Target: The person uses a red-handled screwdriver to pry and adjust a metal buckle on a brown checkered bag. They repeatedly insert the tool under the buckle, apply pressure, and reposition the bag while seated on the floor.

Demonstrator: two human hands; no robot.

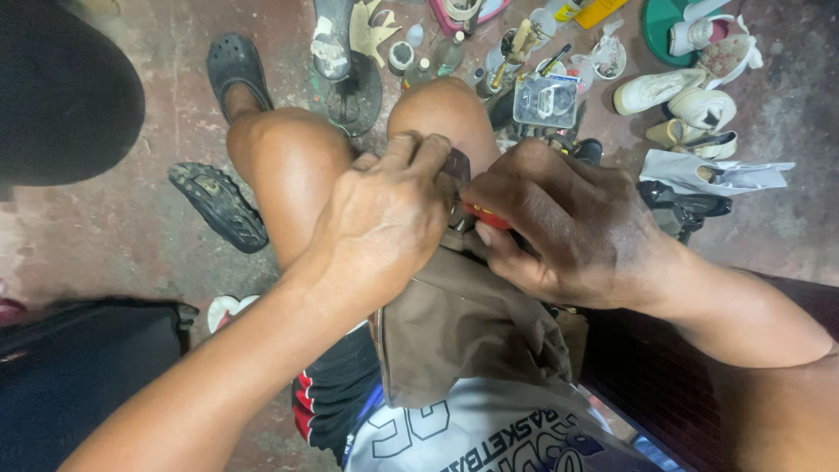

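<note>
A brown fabric piece (463, 328) lies across my lap between my bare knees. My left hand (384, 218) pinches its upper edge by a small dark metal part (456, 166). My right hand (568, 227) grips a tool with a red handle (486, 215), its tip pressed to the same spot on the fabric. Both hands touch each other over the fabric, and the tool's working end is hidden between them.
On the stained concrete floor (114, 236) lie a black clog (234, 65) on my foot, an upturned black shoe sole (218, 205), white shoes (682, 92), small bottles and jars (437, 52), and a clear plastic box (545, 101). A dark bag (79, 367) sits at lower left.
</note>
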